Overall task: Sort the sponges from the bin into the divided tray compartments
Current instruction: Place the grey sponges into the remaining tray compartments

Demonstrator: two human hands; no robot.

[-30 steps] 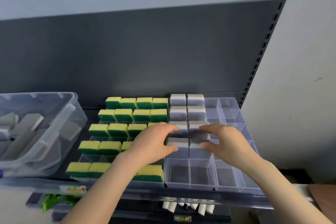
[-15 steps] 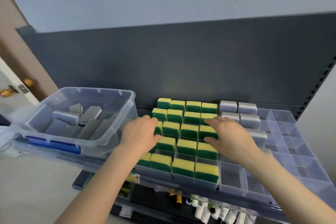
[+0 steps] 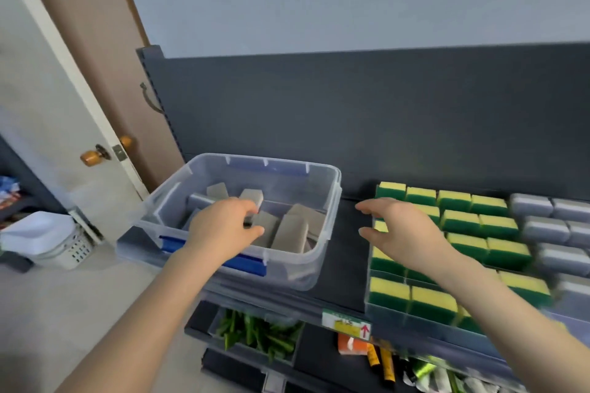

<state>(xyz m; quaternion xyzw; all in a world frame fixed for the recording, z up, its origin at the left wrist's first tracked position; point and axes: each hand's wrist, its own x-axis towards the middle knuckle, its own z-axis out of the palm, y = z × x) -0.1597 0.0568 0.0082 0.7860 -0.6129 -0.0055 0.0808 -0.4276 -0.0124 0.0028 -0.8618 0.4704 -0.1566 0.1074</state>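
A clear plastic bin [image 3: 322,252] with blue latches stands on the dark shelf and holds several grey sponges [image 3: 292,231]. My left hand [image 3: 220,230] is inside the bin above those sponges, fingers relaxed and holding nothing. To the right, the clear divided tray [image 3: 388,313] holds rows of yellow-green sponges [image 3: 472,223] and, further right, grey sponges [image 3: 542,230]. My right hand [image 3: 399,230] hovers over the tray's left edge, fingers spread and empty, reaching toward the bin.
A dark back panel [image 3: 351,112] rises behind the shelf. A lower shelf holds a bin of green items [image 3: 258,335] and small packets. A door with a round knob [image 3: 92,156] and a white basket [image 3: 44,239] are at the left.
Both hands left the grey sponges in the tray and swept left. My left hand is now inside the bin, my right hand at the tray's left edge. The view turned left.
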